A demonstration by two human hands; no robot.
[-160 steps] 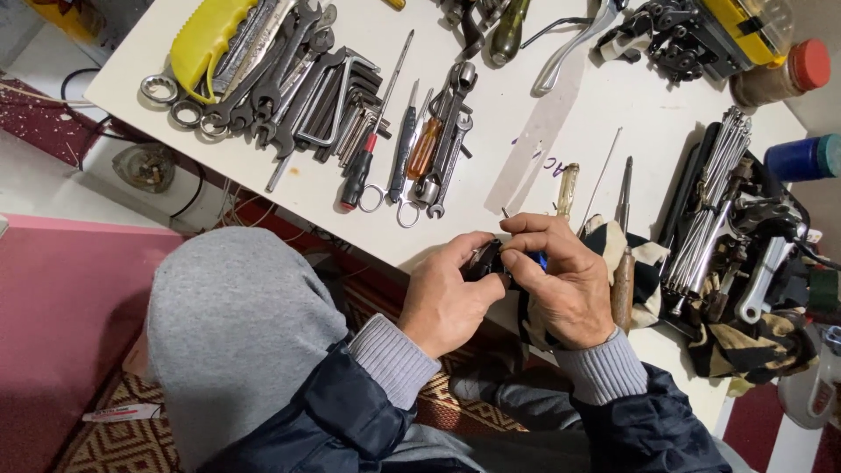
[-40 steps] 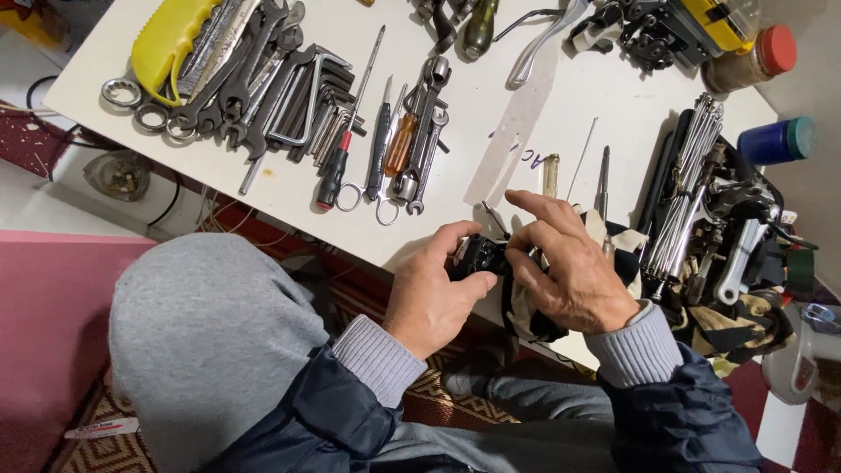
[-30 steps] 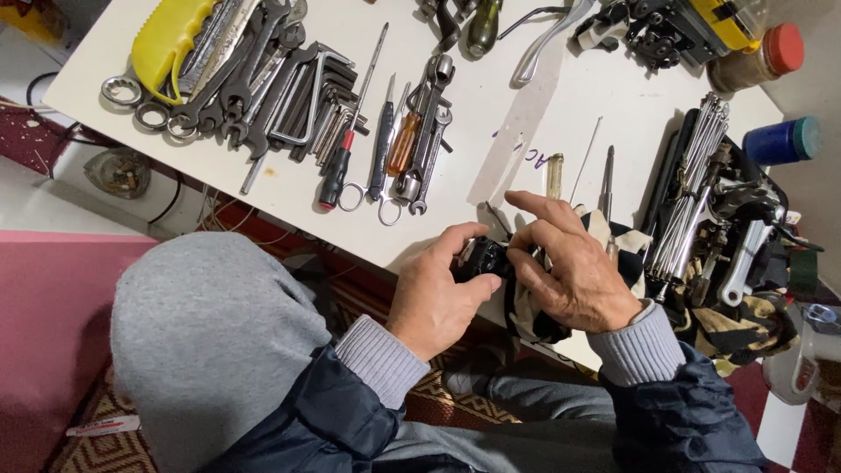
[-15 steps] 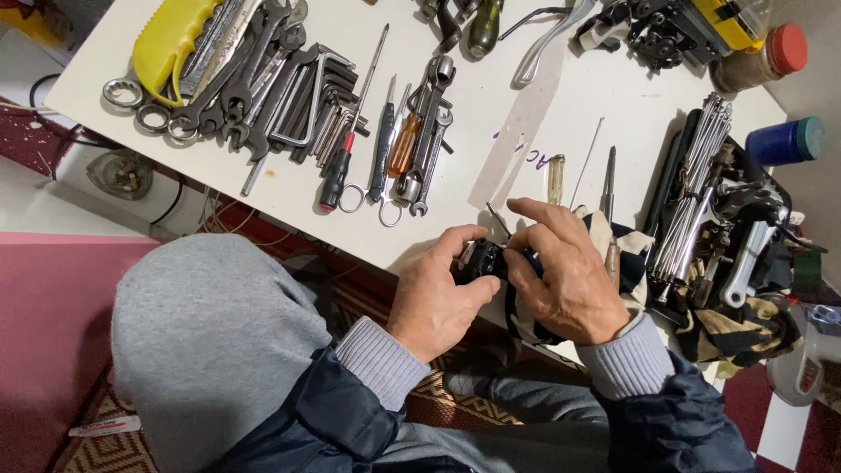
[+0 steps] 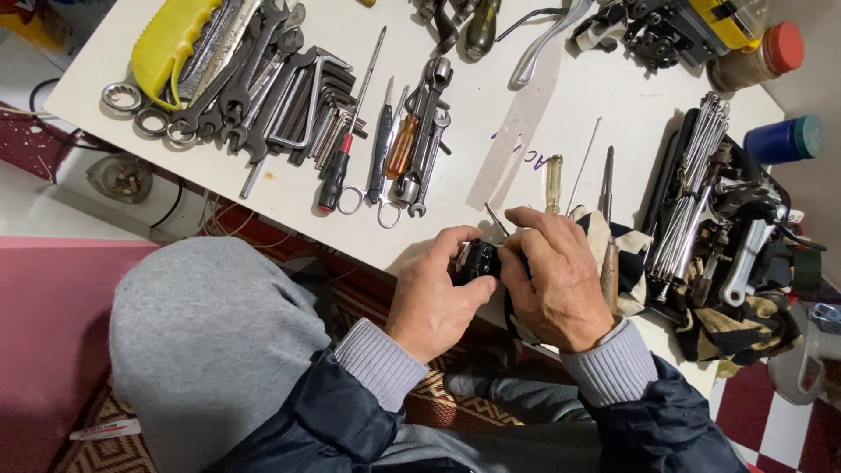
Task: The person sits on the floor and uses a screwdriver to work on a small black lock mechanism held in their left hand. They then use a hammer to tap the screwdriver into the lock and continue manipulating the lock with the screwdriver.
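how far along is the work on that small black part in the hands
Done: tools are laid out on the white table, wrenches in a pile, screwdrivers beside them. In hand: the left hand and right hand both grip the small black part at the table's edge. Left: no tool is on the part, and whether it is open or assembled can't be told.

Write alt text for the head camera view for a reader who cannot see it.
Seen from above, a person's left hand and right hand together grip a small black part at the near edge of a white table. Wrenches, screwdrivers and other tools are spread across the table, with a yellow-handled tool at the far left.
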